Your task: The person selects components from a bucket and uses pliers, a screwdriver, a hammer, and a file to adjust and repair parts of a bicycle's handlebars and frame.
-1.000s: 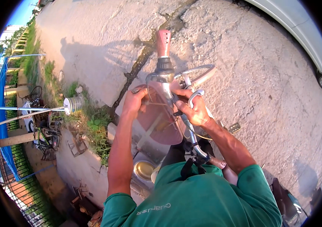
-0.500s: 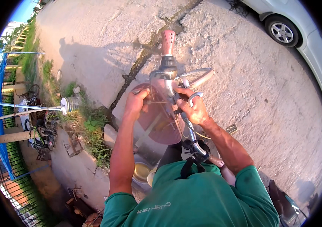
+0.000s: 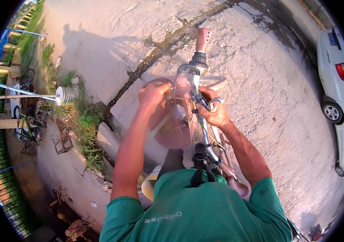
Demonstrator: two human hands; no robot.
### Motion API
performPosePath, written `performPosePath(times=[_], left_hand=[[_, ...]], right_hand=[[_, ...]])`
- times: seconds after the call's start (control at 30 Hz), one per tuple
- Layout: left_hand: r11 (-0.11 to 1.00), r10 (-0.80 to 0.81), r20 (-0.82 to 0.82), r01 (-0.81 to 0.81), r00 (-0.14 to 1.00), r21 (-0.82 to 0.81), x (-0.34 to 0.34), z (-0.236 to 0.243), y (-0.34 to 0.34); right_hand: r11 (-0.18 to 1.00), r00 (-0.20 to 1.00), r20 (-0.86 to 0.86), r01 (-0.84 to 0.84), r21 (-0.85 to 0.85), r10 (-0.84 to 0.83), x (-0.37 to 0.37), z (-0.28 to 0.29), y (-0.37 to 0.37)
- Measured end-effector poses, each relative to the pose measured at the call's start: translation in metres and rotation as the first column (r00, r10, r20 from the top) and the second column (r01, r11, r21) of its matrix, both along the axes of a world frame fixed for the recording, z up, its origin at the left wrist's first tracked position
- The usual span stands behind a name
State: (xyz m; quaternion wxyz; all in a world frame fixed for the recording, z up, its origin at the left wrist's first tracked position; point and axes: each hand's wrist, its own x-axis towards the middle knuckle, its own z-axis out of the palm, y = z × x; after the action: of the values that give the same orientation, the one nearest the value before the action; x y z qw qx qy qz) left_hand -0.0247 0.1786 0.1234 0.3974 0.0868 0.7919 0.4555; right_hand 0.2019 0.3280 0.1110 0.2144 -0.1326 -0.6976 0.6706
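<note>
A bicycle stands in front of me, its silver handlebar (image 3: 195,82) running lengthwise between my arms. A pink grip (image 3: 203,39) with a black twist shifter is at the far end; another pink grip (image 3: 225,168) lies near my body. My right hand (image 3: 214,112) is closed around the middle of the handlebar, beside a curved silver lever (image 3: 216,102). To the left, my left hand (image 3: 154,96) has its fingers curled together at the upper edge of a blurred, see-through pink round shape (image 3: 172,137). What those fingers hold is hidden. Thin cables (image 3: 196,135) hang below the bar.
A yellow-lined bucket (image 3: 149,186) stands by my legs. Left are weeds (image 3: 88,121), a white bucket (image 3: 65,96) at a pole's end and a dark bicycle (image 3: 28,125). A wet crack (image 3: 139,74) crosses the concrete. A white car (image 3: 333,109) is parked at the right.
My view has shifted, so more of the car shows. The handlebar's far end has swung right in the picture. Both hands keep nearly the same places on the bicycle.
</note>
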Motion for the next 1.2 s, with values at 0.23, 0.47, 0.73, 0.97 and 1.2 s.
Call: performPosePath(times=[0.23, 0.47, 0.73, 0.97, 1.2], left_hand=[[0.998, -0.061, 0.032, 0.062, 0.998, -0.03, -0.008, 0.005, 0.005], [0.994, -0.029, 0.066, 0.022, 0.997, 0.103, -0.006, 0.016, -0.002], [0.995, -0.078, 0.002, 0.078, 0.997, 0.06, -0.012, 0.017, 0.006], [0.999, -0.022, 0.126, 0.018, 0.992, 0.03, -0.011, 0.03, 0.014], [0.995, -0.02, 0.139, 0.007, 0.99, 0.098, -0.015, 0.017, 0.012]], right_hand=[[0.988, 0.993, 0.071, 0.089, 0.126, -0.098, -0.002, 0.012, -0.015], [0.72, 0.903, 0.15, 0.212, 0.661, -0.403, 0.03, 0.061, -0.056], [0.773, 0.633, 0.701, -0.607, 0.187, 0.328, 0.017, 0.027, -0.145], [0.702, 0.435, 0.868, -0.695, 0.153, 0.241, -0.067, -0.105, -0.155], [0.802, 0.444, 0.881, -0.58, 0.141, 0.166, -0.078, -0.175, -0.165]])
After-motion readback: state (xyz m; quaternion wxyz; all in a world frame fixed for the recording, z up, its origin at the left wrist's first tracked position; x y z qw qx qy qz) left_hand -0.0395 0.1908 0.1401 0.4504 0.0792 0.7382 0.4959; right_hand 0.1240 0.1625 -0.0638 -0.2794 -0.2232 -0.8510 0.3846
